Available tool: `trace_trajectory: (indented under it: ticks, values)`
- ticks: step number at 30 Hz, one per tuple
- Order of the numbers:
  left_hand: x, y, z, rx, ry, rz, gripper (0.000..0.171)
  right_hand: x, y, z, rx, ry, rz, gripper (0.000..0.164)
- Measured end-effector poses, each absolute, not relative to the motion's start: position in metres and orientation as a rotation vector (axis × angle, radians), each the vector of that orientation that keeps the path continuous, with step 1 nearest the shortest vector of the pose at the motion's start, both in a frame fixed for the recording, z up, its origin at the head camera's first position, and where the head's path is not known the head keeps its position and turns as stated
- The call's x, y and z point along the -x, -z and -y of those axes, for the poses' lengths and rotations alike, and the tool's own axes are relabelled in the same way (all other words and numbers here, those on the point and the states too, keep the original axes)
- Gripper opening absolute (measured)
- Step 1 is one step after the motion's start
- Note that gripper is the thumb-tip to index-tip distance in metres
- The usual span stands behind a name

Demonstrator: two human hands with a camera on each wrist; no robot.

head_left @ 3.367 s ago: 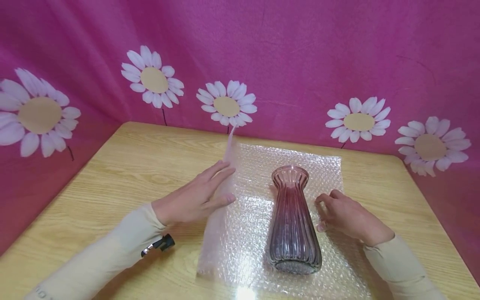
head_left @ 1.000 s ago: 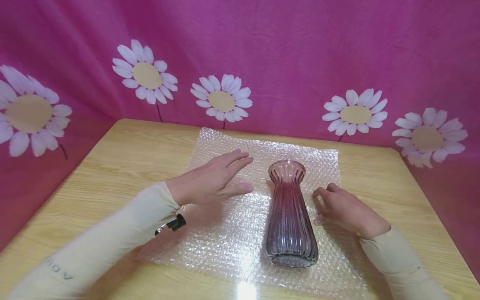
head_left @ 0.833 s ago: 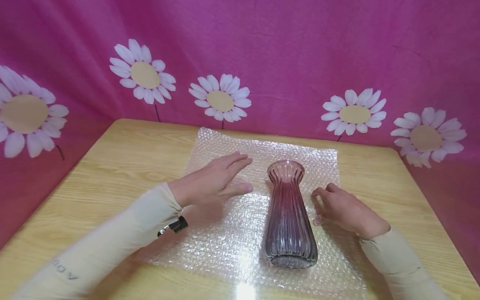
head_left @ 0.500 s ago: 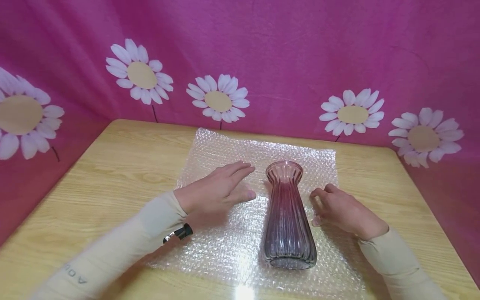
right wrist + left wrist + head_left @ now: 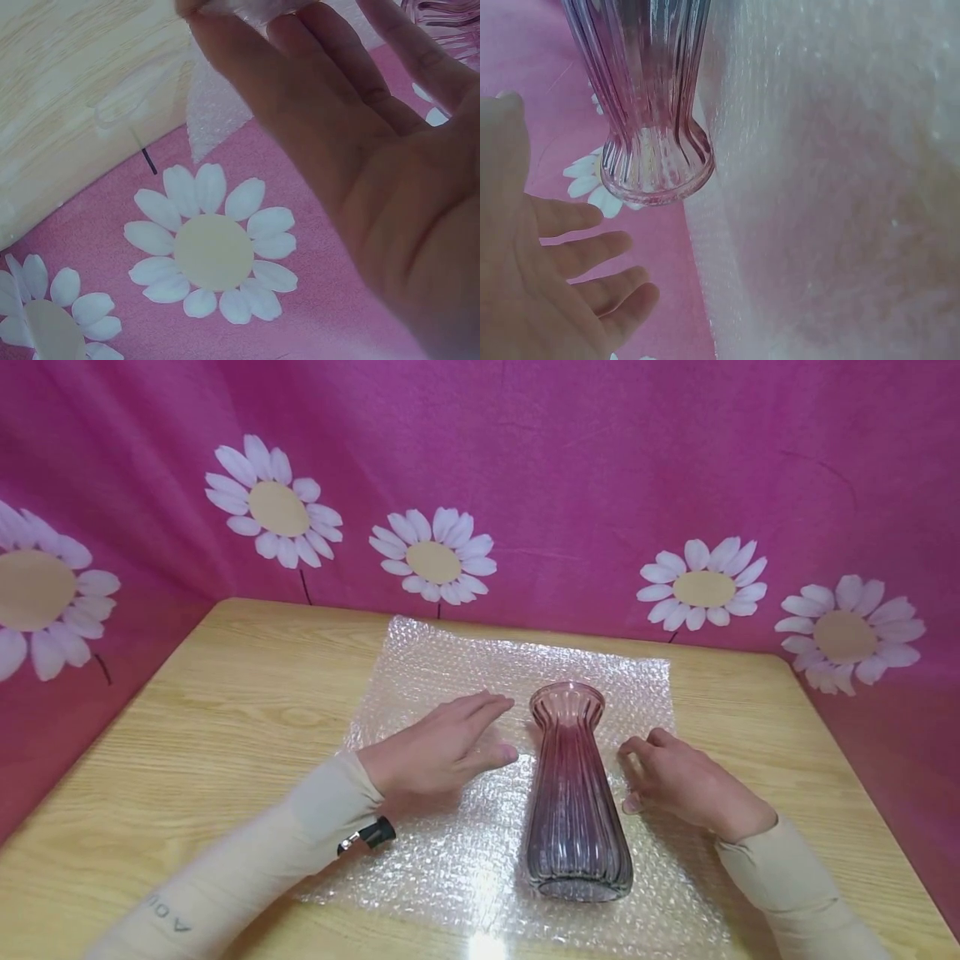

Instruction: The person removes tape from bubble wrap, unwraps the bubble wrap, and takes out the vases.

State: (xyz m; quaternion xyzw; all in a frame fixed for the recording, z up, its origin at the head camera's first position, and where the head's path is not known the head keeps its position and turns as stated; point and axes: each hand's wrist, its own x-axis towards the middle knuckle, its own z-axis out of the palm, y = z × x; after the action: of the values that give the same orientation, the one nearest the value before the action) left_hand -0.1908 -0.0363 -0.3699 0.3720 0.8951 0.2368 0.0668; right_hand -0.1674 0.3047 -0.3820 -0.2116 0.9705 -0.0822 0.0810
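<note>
A ribbed glass vase, pink at the neck and greyish purple at the base, lies on its side on a sheet of clear bubble wrap. Its mouth points to the far side of the table. Left of the vase, my left hand is held over the sheet with fingers extended, apart from the glass. The left wrist view shows that hand holding nothing beside the vase's flared mouth. My right hand pinches the sheet's right edge; in the right wrist view, bubble wrap shows between thumb and fingers.
Wood-grain table extends on both sides of the sheet. A pink cloth printed with large white daisies hangs behind and at the sides. A small black device is on the left wrist's underside.
The sheet's left part, raised beside the left hand earlier, now lies flat on the table. My left hand has moved right, then slightly nearer. The right hand keeps its place by the vase.
</note>
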Motion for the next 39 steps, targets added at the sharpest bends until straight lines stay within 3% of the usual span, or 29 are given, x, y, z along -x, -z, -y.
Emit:
trace_trajectory:
  ticks: [12,19,29,39]
  values:
    - [0.192,0.38,0.026,-1.086,-0.776,-2.667,0.074,0.167,0.382,-0.305,0.628,0.249,-2.907,0.061]
    - [0.19,0.382,0.021,-1.056,-0.747,-2.693,0.073,0.165,0.383,-0.306,0.682,0.243,-2.945,0.044]
    - [0.188,0.383,0.015,-0.992,-0.74,-2.726,0.073,0.166,0.382,-0.305,0.66,0.252,-2.918,0.057]
    - [0.191,0.373,0.007,-0.891,-0.783,-2.713,0.077,0.166,0.382,-0.303,0.629,0.256,-2.919,0.049]
